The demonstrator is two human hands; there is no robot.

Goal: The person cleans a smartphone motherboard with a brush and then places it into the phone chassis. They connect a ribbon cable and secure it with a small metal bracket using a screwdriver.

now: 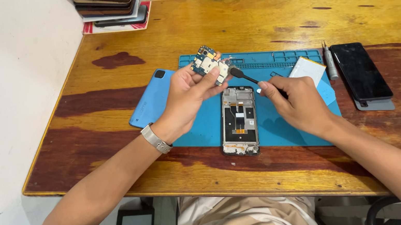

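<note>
My left hand (188,94) holds a small phone circuit board (209,64) up above the blue work mat (286,126). My right hand (299,104) grips a black spudger tool (241,75), and its flat tip touches the board's right edge. Below both hands an opened phone frame (238,120) lies face up on the mat, its inside exposed. A watch band sits on my left wrist.
A blue phone back cover (149,100) lies at the mat's left edge. A white battery (307,69), a grey screwdriver (330,63) and a black phone (360,72) lie to the right. A stack of phones (109,4) stands at the far left corner by the wall.
</note>
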